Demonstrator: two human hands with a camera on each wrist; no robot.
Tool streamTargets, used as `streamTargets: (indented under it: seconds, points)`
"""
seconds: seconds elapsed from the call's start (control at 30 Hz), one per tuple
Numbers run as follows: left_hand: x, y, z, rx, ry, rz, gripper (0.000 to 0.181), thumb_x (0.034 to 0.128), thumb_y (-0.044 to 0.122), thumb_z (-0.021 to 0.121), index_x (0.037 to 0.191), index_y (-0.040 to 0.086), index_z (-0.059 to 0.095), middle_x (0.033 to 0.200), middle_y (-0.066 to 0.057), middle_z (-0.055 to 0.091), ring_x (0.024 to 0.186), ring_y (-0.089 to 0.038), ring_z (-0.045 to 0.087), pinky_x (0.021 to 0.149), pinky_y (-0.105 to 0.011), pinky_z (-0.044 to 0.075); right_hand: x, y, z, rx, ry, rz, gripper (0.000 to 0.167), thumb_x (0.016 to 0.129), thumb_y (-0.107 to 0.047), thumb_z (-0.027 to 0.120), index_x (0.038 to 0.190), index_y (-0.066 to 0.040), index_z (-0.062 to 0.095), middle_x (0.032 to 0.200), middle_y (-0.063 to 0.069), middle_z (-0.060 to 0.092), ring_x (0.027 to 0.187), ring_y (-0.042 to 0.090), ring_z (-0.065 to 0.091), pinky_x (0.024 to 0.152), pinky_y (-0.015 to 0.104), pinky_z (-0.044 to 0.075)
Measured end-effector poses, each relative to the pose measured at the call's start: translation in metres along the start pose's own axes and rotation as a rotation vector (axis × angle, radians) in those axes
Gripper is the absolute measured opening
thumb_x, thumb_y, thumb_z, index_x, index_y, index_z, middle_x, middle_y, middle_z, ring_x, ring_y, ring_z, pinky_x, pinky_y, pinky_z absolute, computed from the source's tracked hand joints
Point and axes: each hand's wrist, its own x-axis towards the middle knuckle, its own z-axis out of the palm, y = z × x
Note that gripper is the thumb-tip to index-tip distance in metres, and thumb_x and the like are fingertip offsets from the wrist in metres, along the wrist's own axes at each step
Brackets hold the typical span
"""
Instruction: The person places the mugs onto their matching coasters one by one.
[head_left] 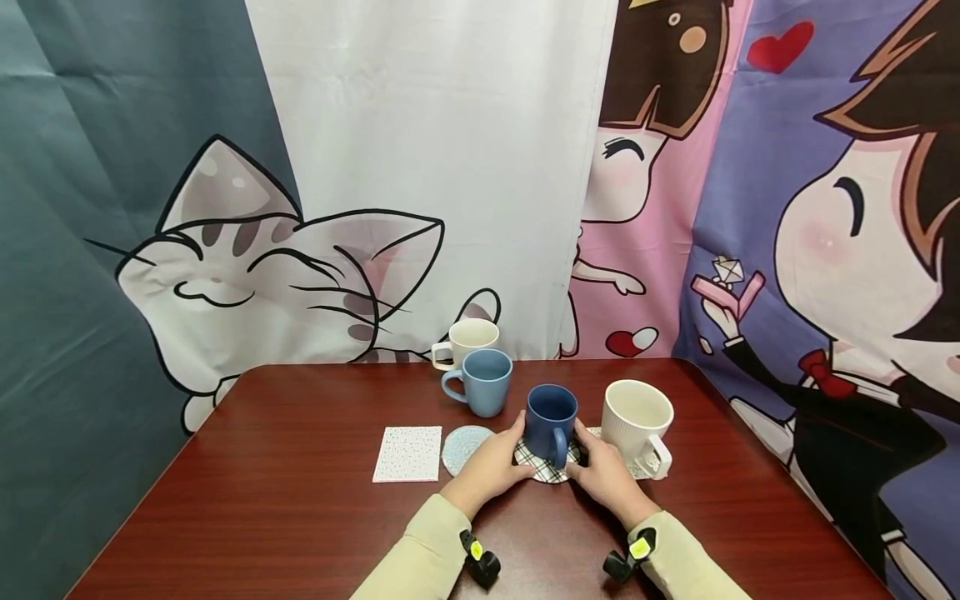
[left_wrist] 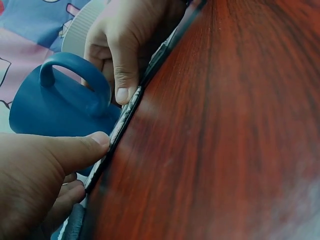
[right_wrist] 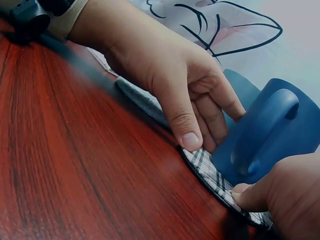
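A dark blue mug (head_left: 551,417) stands upright on a round black-and-white plaid coaster (head_left: 542,472), its handle towards me. My left hand (head_left: 491,467) grips the coaster's left rim, thumb at the near edge, fingers along the mug's left side. On the opposite side my right hand (head_left: 607,475) grips the right rim the same way. In the right wrist view both thumbs lie on the plaid coaster (right_wrist: 207,172), in front of the mug (right_wrist: 260,130). Whether any fingertips touch the mug, I cannot tell.
Right of my hands, a ribbed white mug (head_left: 636,417) stands on a partly hidden coaster. A light blue mug (head_left: 487,383) and a cream mug (head_left: 474,333) stand behind. To the left lie a round pale blue coaster (head_left: 461,446) and a square speckled coaster (head_left: 408,454).
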Motion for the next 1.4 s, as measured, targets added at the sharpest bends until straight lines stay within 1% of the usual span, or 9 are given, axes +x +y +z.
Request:
streamTargets:
  seconds: [0.27, 0.47, 0.63, 0.83, 1.0, 1.17, 1.4]
  points:
    - [-0.0006, 0.0018, 0.0001, 0.059, 0.030, 0.028, 0.090, 0.0847, 0.031, 0.083, 0.155, 0.001, 0.036, 0.141, -0.015, 0.060, 0.125, -0.026, 0.061, 0.103, -0.039, 0.049, -0.0016, 0.0009, 0.0011, -0.027, 0.019, 0.001, 0.077, 0.075, -0.005, 0.082, 0.145, 0.003, 0.051, 0.127, 0.022, 0.066, 0.115, 0.037, 0.065, 0.098, 0.053, 0.050]
    - [-0.0029, 0.0044, -0.0009, 0.078, 0.066, 0.033, 0.088, 0.0830, 0.031, 0.084, 0.153, 0.000, 0.041, 0.136, -0.014, 0.063, 0.119, -0.026, 0.064, 0.099, -0.039, 0.051, -0.0025, 0.0004, 0.0020, -0.037, 0.037, -0.010, 0.075, 0.075, -0.006, 0.083, 0.143, 0.003, 0.053, 0.126, 0.022, 0.067, 0.113, 0.036, 0.067, 0.097, 0.053, 0.051]
    - [-0.0033, 0.0043, -0.0005, 0.078, 0.089, 0.040, 0.086, 0.0821, 0.031, 0.085, 0.151, 0.000, 0.043, 0.133, -0.013, 0.065, 0.116, -0.025, 0.066, 0.097, -0.039, 0.053, -0.0035, 0.0008, 0.0038, -0.048, 0.071, -0.028, 0.073, 0.074, -0.007, 0.084, 0.141, 0.003, 0.056, 0.122, 0.022, 0.069, 0.109, 0.036, 0.068, 0.095, 0.053, 0.052]
    - [-0.0028, 0.0038, 0.0012, 0.051, 0.097, 0.022, 0.083, 0.0812, 0.030, 0.085, 0.149, 0.003, 0.046, 0.131, -0.012, 0.067, 0.112, -0.025, 0.067, 0.095, -0.039, 0.054, -0.0042, 0.0023, 0.0051, -0.060, 0.098, -0.049, 0.073, 0.074, -0.011, 0.086, 0.140, 0.001, 0.058, 0.119, 0.020, 0.071, 0.107, 0.034, 0.070, 0.093, 0.053, 0.053]
    - [-0.0034, 0.0052, 0.0013, 0.055, 0.101, 0.012, 0.081, 0.0808, 0.030, 0.085, 0.148, 0.004, 0.049, 0.126, -0.011, 0.069, 0.108, -0.025, 0.069, 0.093, -0.040, 0.055, -0.0060, 0.0013, 0.0049, -0.079, 0.097, -0.048, 0.071, 0.077, -0.013, 0.085, 0.141, 0.000, 0.058, 0.121, 0.021, 0.070, 0.107, 0.036, 0.069, 0.093, 0.054, 0.053]
    - [-0.0036, 0.0045, 0.0020, 0.057, 0.100, 0.022, 0.080, 0.0809, 0.030, 0.085, 0.147, 0.004, 0.049, 0.124, -0.012, 0.070, 0.106, -0.024, 0.070, 0.091, -0.039, 0.055, -0.0074, 0.0002, 0.0047, -0.083, 0.097, -0.035, 0.069, 0.078, -0.012, 0.085, 0.140, 0.000, 0.058, 0.122, 0.021, 0.069, 0.108, 0.037, 0.069, 0.093, 0.054, 0.052]
    - [-0.0047, 0.0046, 0.0024, 0.069, 0.109, 0.039, 0.080, 0.0813, 0.030, 0.085, 0.147, 0.005, 0.048, 0.122, -0.011, 0.071, 0.103, -0.024, 0.070, 0.090, -0.039, 0.056, -0.0080, -0.0021, 0.0055, -0.084, 0.110, -0.017, 0.068, 0.077, -0.013, 0.085, 0.137, 0.005, 0.059, 0.120, 0.022, 0.070, 0.107, 0.037, 0.069, 0.092, 0.054, 0.053]
